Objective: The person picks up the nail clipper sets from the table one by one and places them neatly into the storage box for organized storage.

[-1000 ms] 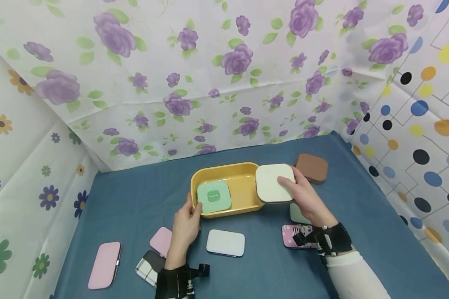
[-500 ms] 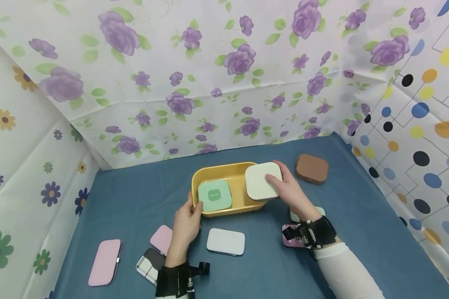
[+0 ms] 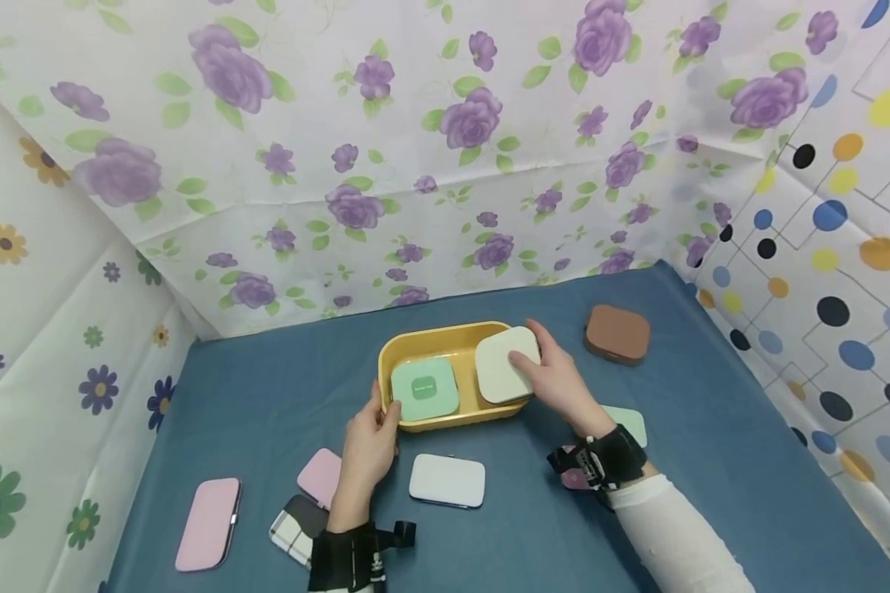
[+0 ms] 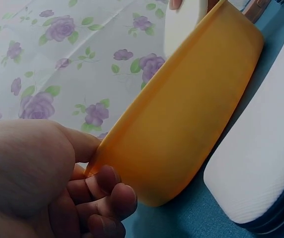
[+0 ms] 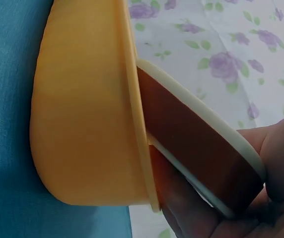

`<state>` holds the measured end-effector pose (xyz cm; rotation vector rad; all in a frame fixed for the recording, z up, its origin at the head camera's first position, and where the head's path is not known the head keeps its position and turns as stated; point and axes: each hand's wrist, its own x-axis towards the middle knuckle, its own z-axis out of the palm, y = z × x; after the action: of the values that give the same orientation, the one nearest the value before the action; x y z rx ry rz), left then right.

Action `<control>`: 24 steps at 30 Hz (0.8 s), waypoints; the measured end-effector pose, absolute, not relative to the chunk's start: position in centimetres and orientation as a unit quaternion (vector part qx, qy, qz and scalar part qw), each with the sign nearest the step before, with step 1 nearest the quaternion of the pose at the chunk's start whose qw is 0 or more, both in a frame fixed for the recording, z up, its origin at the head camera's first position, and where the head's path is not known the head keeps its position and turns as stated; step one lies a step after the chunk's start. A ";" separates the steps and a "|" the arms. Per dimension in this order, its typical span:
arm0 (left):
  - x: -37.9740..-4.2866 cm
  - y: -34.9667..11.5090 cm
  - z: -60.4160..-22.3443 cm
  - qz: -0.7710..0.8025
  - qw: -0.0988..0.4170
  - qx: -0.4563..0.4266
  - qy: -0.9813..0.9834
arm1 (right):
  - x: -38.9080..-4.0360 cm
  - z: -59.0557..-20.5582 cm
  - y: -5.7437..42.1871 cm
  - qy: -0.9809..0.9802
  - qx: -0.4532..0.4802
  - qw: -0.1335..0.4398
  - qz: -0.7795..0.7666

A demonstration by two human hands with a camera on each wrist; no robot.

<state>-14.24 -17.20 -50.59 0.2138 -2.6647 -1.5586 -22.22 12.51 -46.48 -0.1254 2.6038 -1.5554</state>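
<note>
My left hand [image 3: 368, 449] pinches the left end of the yellow plastic tray [image 3: 466, 358], thumb over the rim and fingertips against its outer wall in the left wrist view. Inside the tray's left half lies a mint green square case [image 3: 426, 405]. My right hand [image 3: 562, 385] grips a cream square case [image 3: 501, 372] over the tray's right end. Seen from the right wrist, this case has brown sides [image 5: 194, 141] between pale faces; it tilts, its far end dipping past the tray's rim. The thumb lies on its top, the fingers beneath it.
In front of the tray lies a white case [image 3: 447, 481]. Towards the left are two pink cases [image 3: 208, 525] and a black-and-white one [image 3: 297, 527]. A brown case [image 3: 617, 333] sits at the back right. Pale green [image 3: 626, 423] and pink patterned cases are partly behind my right arm.
My right hand has moved left with the cream case, bringing it from beside the tray's right end to over its right half, more tilted. The left hand keeps its hold on the tray.
</note>
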 end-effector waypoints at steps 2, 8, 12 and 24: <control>-14.2 -17.2 -50.6 -0.503 0.024 0.070 -0.861 | -22.3 -46.6 12.1 0.864 -0.044 0.042 -0.499; -14.1 -17.4 -50.8 -0.504 0.022 0.071 -0.861 | -22.3 -47.1 10.9 0.887 -0.059 0.003 -0.458; -14.1 -17.4 -50.8 -0.501 0.026 0.068 -0.862 | -22.5 -47.4 10.2 0.895 -0.072 -0.017 -0.441; -14.2 -17.2 -50.8 -0.507 0.026 0.074 -0.858 | -23.0 -48.0 8.7 0.910 -0.083 -0.001 -0.407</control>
<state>-14.18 -17.23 -50.84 0.2273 -2.6530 -1.5673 -22.98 8.70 -48.02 -0.2619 2.8598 -1.2799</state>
